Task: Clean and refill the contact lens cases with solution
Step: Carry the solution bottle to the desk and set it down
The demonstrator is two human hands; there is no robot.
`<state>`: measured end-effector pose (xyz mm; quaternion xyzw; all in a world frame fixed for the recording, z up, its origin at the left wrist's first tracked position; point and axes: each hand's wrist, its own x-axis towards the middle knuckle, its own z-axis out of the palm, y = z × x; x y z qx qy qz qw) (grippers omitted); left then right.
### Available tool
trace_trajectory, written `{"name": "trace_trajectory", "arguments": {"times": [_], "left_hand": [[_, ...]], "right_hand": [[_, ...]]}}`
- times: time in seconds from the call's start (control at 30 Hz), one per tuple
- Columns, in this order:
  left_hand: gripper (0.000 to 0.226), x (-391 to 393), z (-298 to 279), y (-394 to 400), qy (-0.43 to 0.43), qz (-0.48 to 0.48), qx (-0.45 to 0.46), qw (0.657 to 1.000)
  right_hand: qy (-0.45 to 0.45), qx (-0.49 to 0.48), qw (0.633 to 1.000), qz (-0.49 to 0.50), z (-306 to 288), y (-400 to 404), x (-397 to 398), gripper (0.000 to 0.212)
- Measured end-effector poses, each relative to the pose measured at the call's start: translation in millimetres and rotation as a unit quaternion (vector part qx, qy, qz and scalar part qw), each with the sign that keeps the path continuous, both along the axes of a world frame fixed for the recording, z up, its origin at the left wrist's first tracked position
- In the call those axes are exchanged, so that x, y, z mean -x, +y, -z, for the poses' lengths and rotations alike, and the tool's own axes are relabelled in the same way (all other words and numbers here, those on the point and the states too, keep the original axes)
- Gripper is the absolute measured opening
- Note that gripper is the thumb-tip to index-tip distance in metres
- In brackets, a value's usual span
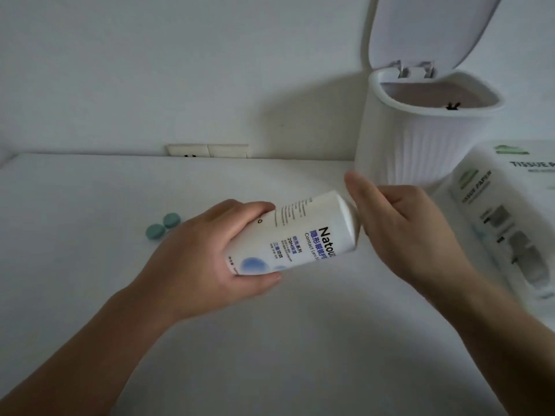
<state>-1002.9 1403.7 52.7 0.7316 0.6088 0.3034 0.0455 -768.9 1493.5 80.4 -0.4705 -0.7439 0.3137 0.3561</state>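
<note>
Setting: white tabletop (90, 295) against a plain white wall, dim light, outlet plate (207, 151) low on the wall at upper centre.

Bottle: white contact lens solution bottle (303, 235) mid-frame, held off the table, lying nearly on its side.

Bottle axis: long axis running lower left to upper right of the frame; base buried in one palm, cap end aimed up-right toward the other hand. Label text reads sideways, so definitely tipped over.

Left hand (210, 259): wrapped round the lower half of the bottle, fingers over the top edge, thumb underneath. Solid grip.

Right hand (399, 226): at the cap end, just right of centre, palm and curled fingers closing over the top. Cap itself hidden behind the hand, so on or off, no idea. Looks like a hold on the cap, probably for twisting it off.

Key relation: cap end points straight into the right hand, right hand clearly the nearer one for it; left just steadies.

Lens case: two teal round caps (163, 226) on the table at centre left, just beyond the left knuckles, lids looking closed. On the opposite side from where the bottle points, so guessing a swing of the nozzle leftward later.

Other stuff: white ribbed bin (420, 151) with lid flipped up, upper right; tissue paper pack (510, 220) at the right edge.
</note>
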Motion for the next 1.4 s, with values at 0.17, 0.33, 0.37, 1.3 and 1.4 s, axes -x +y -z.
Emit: {"name": "trace_trajectory", "arguments": {"times": [0.17, 0.33, 0.37, 1.3, 1.4], "left_hand": [[0.066, -20, -1, -47, -0.097, 0.037, 0.019, 0.994], [0.058, -25, -20, -85, -0.215, 0.091, 0.099, 0.967], [0.058, -24, -25, -90, -0.225, 0.101, 0.113, 0.962], [0.069, -6, -15, -73, -0.188, 0.06, 0.092, 0.976], [0.071, -5, -8, -62, -0.192, 0.059, 0.098, 0.975]], "right_hand": [[0.04, -0.017, 0.999, 0.013, -15, -49, -13, 0.05], [0.022, -0.076, 0.997, -0.02, -48, -90, -21, 0.047], [0.024, -0.089, 0.995, -0.042, -54, -96, -23, 0.046], [0.033, -0.032, 0.996, -0.082, -66, -72, -38, 0.021], [0.029, 0.009, 0.99, -0.136, -64, -59, -44, 0.003]]}}
